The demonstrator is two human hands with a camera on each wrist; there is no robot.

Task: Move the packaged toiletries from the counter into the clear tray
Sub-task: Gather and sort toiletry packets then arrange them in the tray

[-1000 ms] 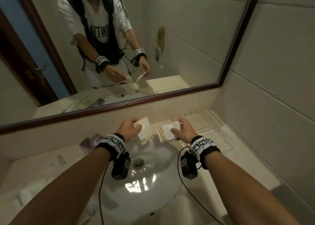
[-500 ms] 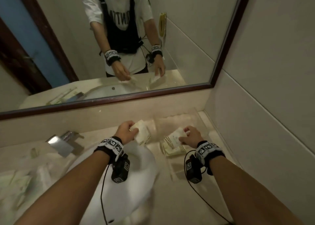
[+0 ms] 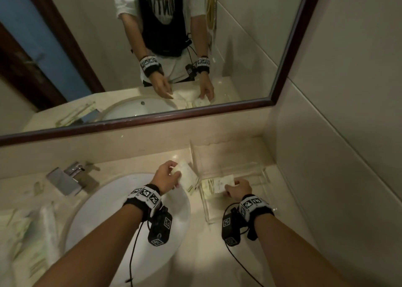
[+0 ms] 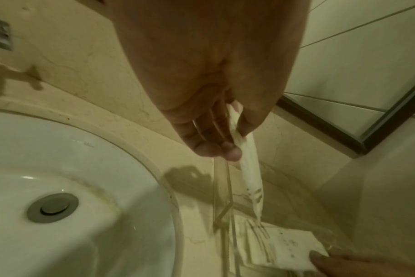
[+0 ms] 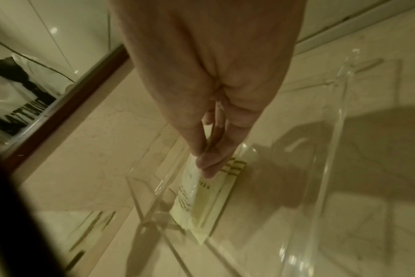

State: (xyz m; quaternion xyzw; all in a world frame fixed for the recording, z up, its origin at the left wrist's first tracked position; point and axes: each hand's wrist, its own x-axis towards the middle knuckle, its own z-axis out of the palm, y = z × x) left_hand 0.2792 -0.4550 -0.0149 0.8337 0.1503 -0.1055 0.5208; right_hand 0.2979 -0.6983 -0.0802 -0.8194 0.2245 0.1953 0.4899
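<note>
I am putting packets into the clear tray [image 3: 264, 176]. My right hand [image 3: 238, 188] pinches a flat packet [image 3: 220, 183] low in the tray's near left corner; its long side runs left to right. My left hand [image 3: 165, 175] pinches another packet [image 3: 189, 176] just left of the tray. Next I should let go, then drop the left one in.

mirrored capitals across the chest of the white t-shirt [image 3: 162, 8] in the mirror [image 3: 250, 47], partly covered by a dark vest, legible only as "ntin" reversed (same letters again in the right wrist view [image 5: 24, 110]). small dark print on the pale sachets [image 3: 219, 183] in the clear tray [image 3: 264, 178], too blurred to read. black-and-white square codes on both wristbands [image 3: 145, 196], no letters.
</note>
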